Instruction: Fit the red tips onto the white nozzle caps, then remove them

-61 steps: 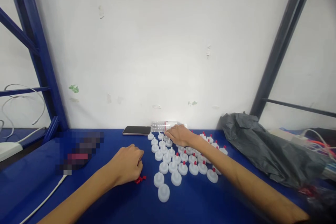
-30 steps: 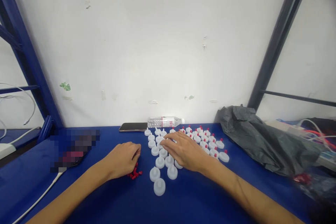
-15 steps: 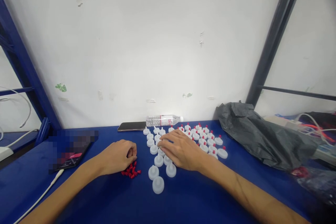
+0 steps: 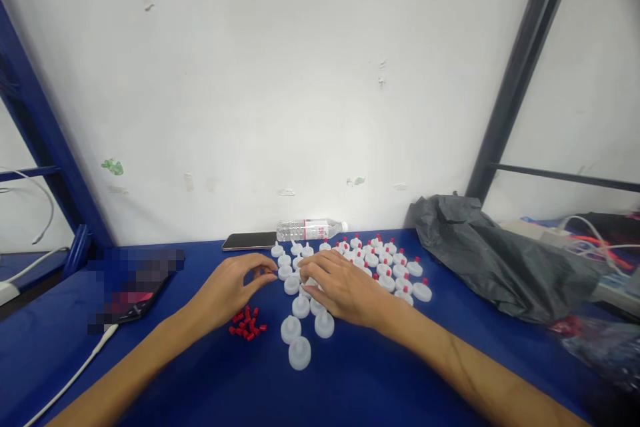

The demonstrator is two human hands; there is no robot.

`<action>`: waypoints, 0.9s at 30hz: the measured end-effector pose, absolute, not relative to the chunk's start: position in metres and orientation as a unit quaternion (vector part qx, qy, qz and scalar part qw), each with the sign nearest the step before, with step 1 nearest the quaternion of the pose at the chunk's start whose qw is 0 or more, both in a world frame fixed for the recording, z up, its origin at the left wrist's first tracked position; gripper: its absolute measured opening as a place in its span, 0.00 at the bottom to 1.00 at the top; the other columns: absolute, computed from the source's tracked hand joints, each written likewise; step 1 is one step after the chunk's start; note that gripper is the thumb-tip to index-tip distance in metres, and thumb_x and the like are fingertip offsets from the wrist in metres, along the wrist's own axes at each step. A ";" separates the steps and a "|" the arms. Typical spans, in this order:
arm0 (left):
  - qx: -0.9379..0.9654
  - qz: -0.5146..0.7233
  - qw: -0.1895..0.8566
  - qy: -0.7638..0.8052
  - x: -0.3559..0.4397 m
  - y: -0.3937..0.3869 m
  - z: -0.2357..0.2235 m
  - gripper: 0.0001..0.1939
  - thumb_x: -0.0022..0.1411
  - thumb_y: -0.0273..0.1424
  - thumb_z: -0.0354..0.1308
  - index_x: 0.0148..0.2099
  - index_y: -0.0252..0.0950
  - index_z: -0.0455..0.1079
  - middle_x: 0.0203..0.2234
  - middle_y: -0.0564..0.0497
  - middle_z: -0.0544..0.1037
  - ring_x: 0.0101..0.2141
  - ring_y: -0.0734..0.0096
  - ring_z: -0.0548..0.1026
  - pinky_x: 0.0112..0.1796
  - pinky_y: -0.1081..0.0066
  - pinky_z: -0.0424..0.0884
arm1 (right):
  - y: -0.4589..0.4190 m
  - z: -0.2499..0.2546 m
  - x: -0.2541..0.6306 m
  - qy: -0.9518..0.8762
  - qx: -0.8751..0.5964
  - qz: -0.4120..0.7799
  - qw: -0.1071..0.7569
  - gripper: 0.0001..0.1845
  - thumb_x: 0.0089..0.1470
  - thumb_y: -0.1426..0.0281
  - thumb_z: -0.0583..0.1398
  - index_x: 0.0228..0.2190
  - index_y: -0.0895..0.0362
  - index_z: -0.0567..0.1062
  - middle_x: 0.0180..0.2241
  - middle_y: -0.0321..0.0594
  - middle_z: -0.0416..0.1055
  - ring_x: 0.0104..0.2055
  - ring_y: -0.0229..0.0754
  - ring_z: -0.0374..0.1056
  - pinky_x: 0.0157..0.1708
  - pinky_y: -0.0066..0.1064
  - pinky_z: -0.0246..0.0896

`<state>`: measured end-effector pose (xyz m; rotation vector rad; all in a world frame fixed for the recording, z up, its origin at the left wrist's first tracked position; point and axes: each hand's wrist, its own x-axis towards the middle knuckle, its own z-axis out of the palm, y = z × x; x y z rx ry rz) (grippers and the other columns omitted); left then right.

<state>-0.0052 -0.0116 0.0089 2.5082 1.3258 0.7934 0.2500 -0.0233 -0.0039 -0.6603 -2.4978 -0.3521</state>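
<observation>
On the blue table (image 4: 350, 380) stand several white caps (image 4: 300, 352); those in the right rows carry red tips (image 4: 395, 261), the near left ones are bare. A small pile of loose red tips (image 4: 247, 325) lies just below my left hand (image 4: 227, 288). That hand reaches right, thumb and forefinger pinched together close to the bare caps; what they hold is too small to see. My right hand (image 4: 343, 287) lies over the middle of the caps, its fingers curled on a white cap (image 4: 309, 282).
A phone (image 4: 249, 241) and a lying water bottle (image 4: 310, 230) rest against the wall. A black plastic bag (image 4: 493, 263) fills the right side, with cables (image 4: 595, 240) behind it. At left lies a second, blurred phone (image 4: 131, 283) with a white cable (image 4: 75, 377).
My left hand has lifted off the pile of red tips and moved up and right to the bare caps. My right hand drew back from the far rows onto the nearer caps.
</observation>
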 end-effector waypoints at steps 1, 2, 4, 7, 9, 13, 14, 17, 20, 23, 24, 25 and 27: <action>0.851 0.283 0.096 0.431 -0.004 -0.012 0.007 0.11 0.66 0.39 0.55 0.44 0.40 0.75 0.34 0.53 0.80 0.33 0.69 0.74 0.35 0.72 0.67 | -0.023 -0.004 0.250 -0.924 -0.243 -0.130 0.265 0.05 0.63 0.73 0.56 0.42 0.57 0.66 0.44 0.44 0.72 0.50 0.44 0.66 0.50 0.37 0.61; 0.857 0.294 0.094 0.412 -0.002 -0.012 0.005 0.11 0.66 0.38 0.55 0.45 0.40 0.75 0.35 0.52 0.80 0.34 0.69 0.75 0.35 0.72 0.68 | -0.023 -0.004 0.249 -0.924 -0.242 -0.132 0.266 0.04 0.63 0.73 0.56 0.41 0.57 0.66 0.43 0.45 0.72 0.50 0.44 0.67 0.50 0.37 0.61; 0.869 0.307 0.090 0.376 0.001 -0.014 0.001 0.11 0.67 0.37 0.55 0.45 0.40 0.75 0.37 0.51 0.80 0.36 0.69 0.75 0.38 0.72 0.69 | -0.024 -0.004 0.249 -0.925 -0.235 -0.140 0.265 0.02 0.64 0.73 0.55 0.40 0.57 0.66 0.42 0.44 0.72 0.50 0.44 0.67 0.50 0.37 0.61; 0.883 0.312 0.087 0.341 0.005 -0.017 -0.003 0.10 0.68 0.34 0.54 0.44 0.42 0.76 0.37 0.51 0.80 0.37 0.69 0.76 0.41 0.72 0.70 | -0.026 -0.003 0.247 -0.925 -0.218 -0.155 0.269 0.02 0.65 0.72 0.54 0.39 0.57 0.67 0.41 0.43 0.73 0.48 0.43 0.67 0.48 0.35 0.62; 0.887 0.315 0.087 0.326 0.007 -0.020 -0.005 0.10 0.69 0.33 0.53 0.45 0.42 0.76 0.38 0.50 0.80 0.38 0.69 0.76 0.41 0.72 0.71 | -0.027 -0.002 0.246 -0.925 -0.205 -0.163 0.277 0.05 0.66 0.72 0.52 0.38 0.57 0.68 0.40 0.42 0.73 0.45 0.41 0.68 0.47 0.34 0.63; 0.885 0.331 0.075 0.318 0.009 -0.023 -0.006 0.10 0.68 0.33 0.54 0.45 0.41 0.76 0.38 0.50 0.80 0.37 0.69 0.77 0.40 0.72 0.72 | -0.027 -0.001 0.244 -0.924 -0.187 -0.170 0.288 0.07 0.67 0.71 0.52 0.36 0.57 0.68 0.39 0.42 0.74 0.43 0.40 0.69 0.46 0.34 0.64; 0.884 0.334 0.070 0.319 0.009 -0.023 -0.006 0.10 0.68 0.34 0.54 0.45 0.41 0.76 0.37 0.49 0.80 0.36 0.69 0.77 0.39 0.72 0.72 | -0.027 -0.001 0.244 -0.924 -0.188 -0.171 0.287 0.07 0.67 0.71 0.52 0.36 0.57 0.67 0.38 0.43 0.74 0.43 0.41 0.69 0.46 0.34 0.64; 0.884 0.341 0.060 0.315 0.011 -0.025 -0.007 0.10 0.68 0.34 0.53 0.45 0.41 0.75 0.36 0.49 0.80 0.33 0.70 0.76 0.35 0.72 0.72 | -0.027 -0.001 0.243 -0.923 -0.189 -0.170 0.288 0.08 0.67 0.71 0.51 0.35 0.57 0.67 0.37 0.43 0.74 0.43 0.41 0.69 0.45 0.35 0.65; 0.888 0.333 0.055 0.312 0.013 -0.027 -0.009 0.10 0.69 0.35 0.53 0.44 0.40 0.75 0.34 0.50 0.79 0.31 0.70 0.76 0.31 0.73 0.71 | -0.027 -0.004 0.243 -0.922 -0.178 -0.172 0.297 0.08 0.67 0.72 0.51 0.35 0.57 0.67 0.39 0.44 0.74 0.43 0.43 0.69 0.44 0.35 0.66; 0.889 0.319 0.043 0.324 0.014 -0.026 -0.013 0.11 0.69 0.36 0.52 0.44 0.39 0.75 0.31 0.50 0.78 0.29 0.71 0.75 0.29 0.73 0.69 | -0.026 -0.006 0.243 -0.921 -0.169 -0.178 0.303 0.06 0.66 0.73 0.51 0.36 0.57 0.67 0.42 0.45 0.74 0.45 0.42 0.68 0.46 0.35 0.67; 0.888 0.318 0.036 0.332 0.013 -0.025 -0.014 0.12 0.69 0.37 0.52 0.45 0.39 0.74 0.31 0.51 0.78 0.29 0.71 0.75 0.30 0.73 0.69 | -0.025 -0.007 0.243 -0.919 -0.168 -0.178 0.309 0.05 0.66 0.74 0.52 0.36 0.57 0.67 0.43 0.45 0.74 0.46 0.42 0.68 0.47 0.35 0.67; 0.885 0.318 0.028 0.339 0.013 -0.023 -0.015 0.12 0.69 0.37 0.52 0.47 0.40 0.74 0.31 0.51 0.78 0.29 0.71 0.75 0.30 0.73 0.69 | -0.025 -0.007 0.243 -0.917 -0.166 -0.177 0.316 0.04 0.65 0.74 0.53 0.36 0.57 0.67 0.44 0.46 0.74 0.47 0.42 0.68 0.48 0.35 0.67; 0.882 0.312 0.014 0.353 0.011 -0.021 -0.017 0.12 0.70 0.37 0.51 0.47 0.41 0.73 0.32 0.52 0.78 0.31 0.71 0.75 0.33 0.72 0.68 | -0.025 -0.007 0.243 -0.911 -0.160 -0.177 0.337 0.02 0.64 0.74 0.55 0.36 0.57 0.67 0.45 0.46 0.74 0.49 0.43 0.68 0.49 0.35 0.68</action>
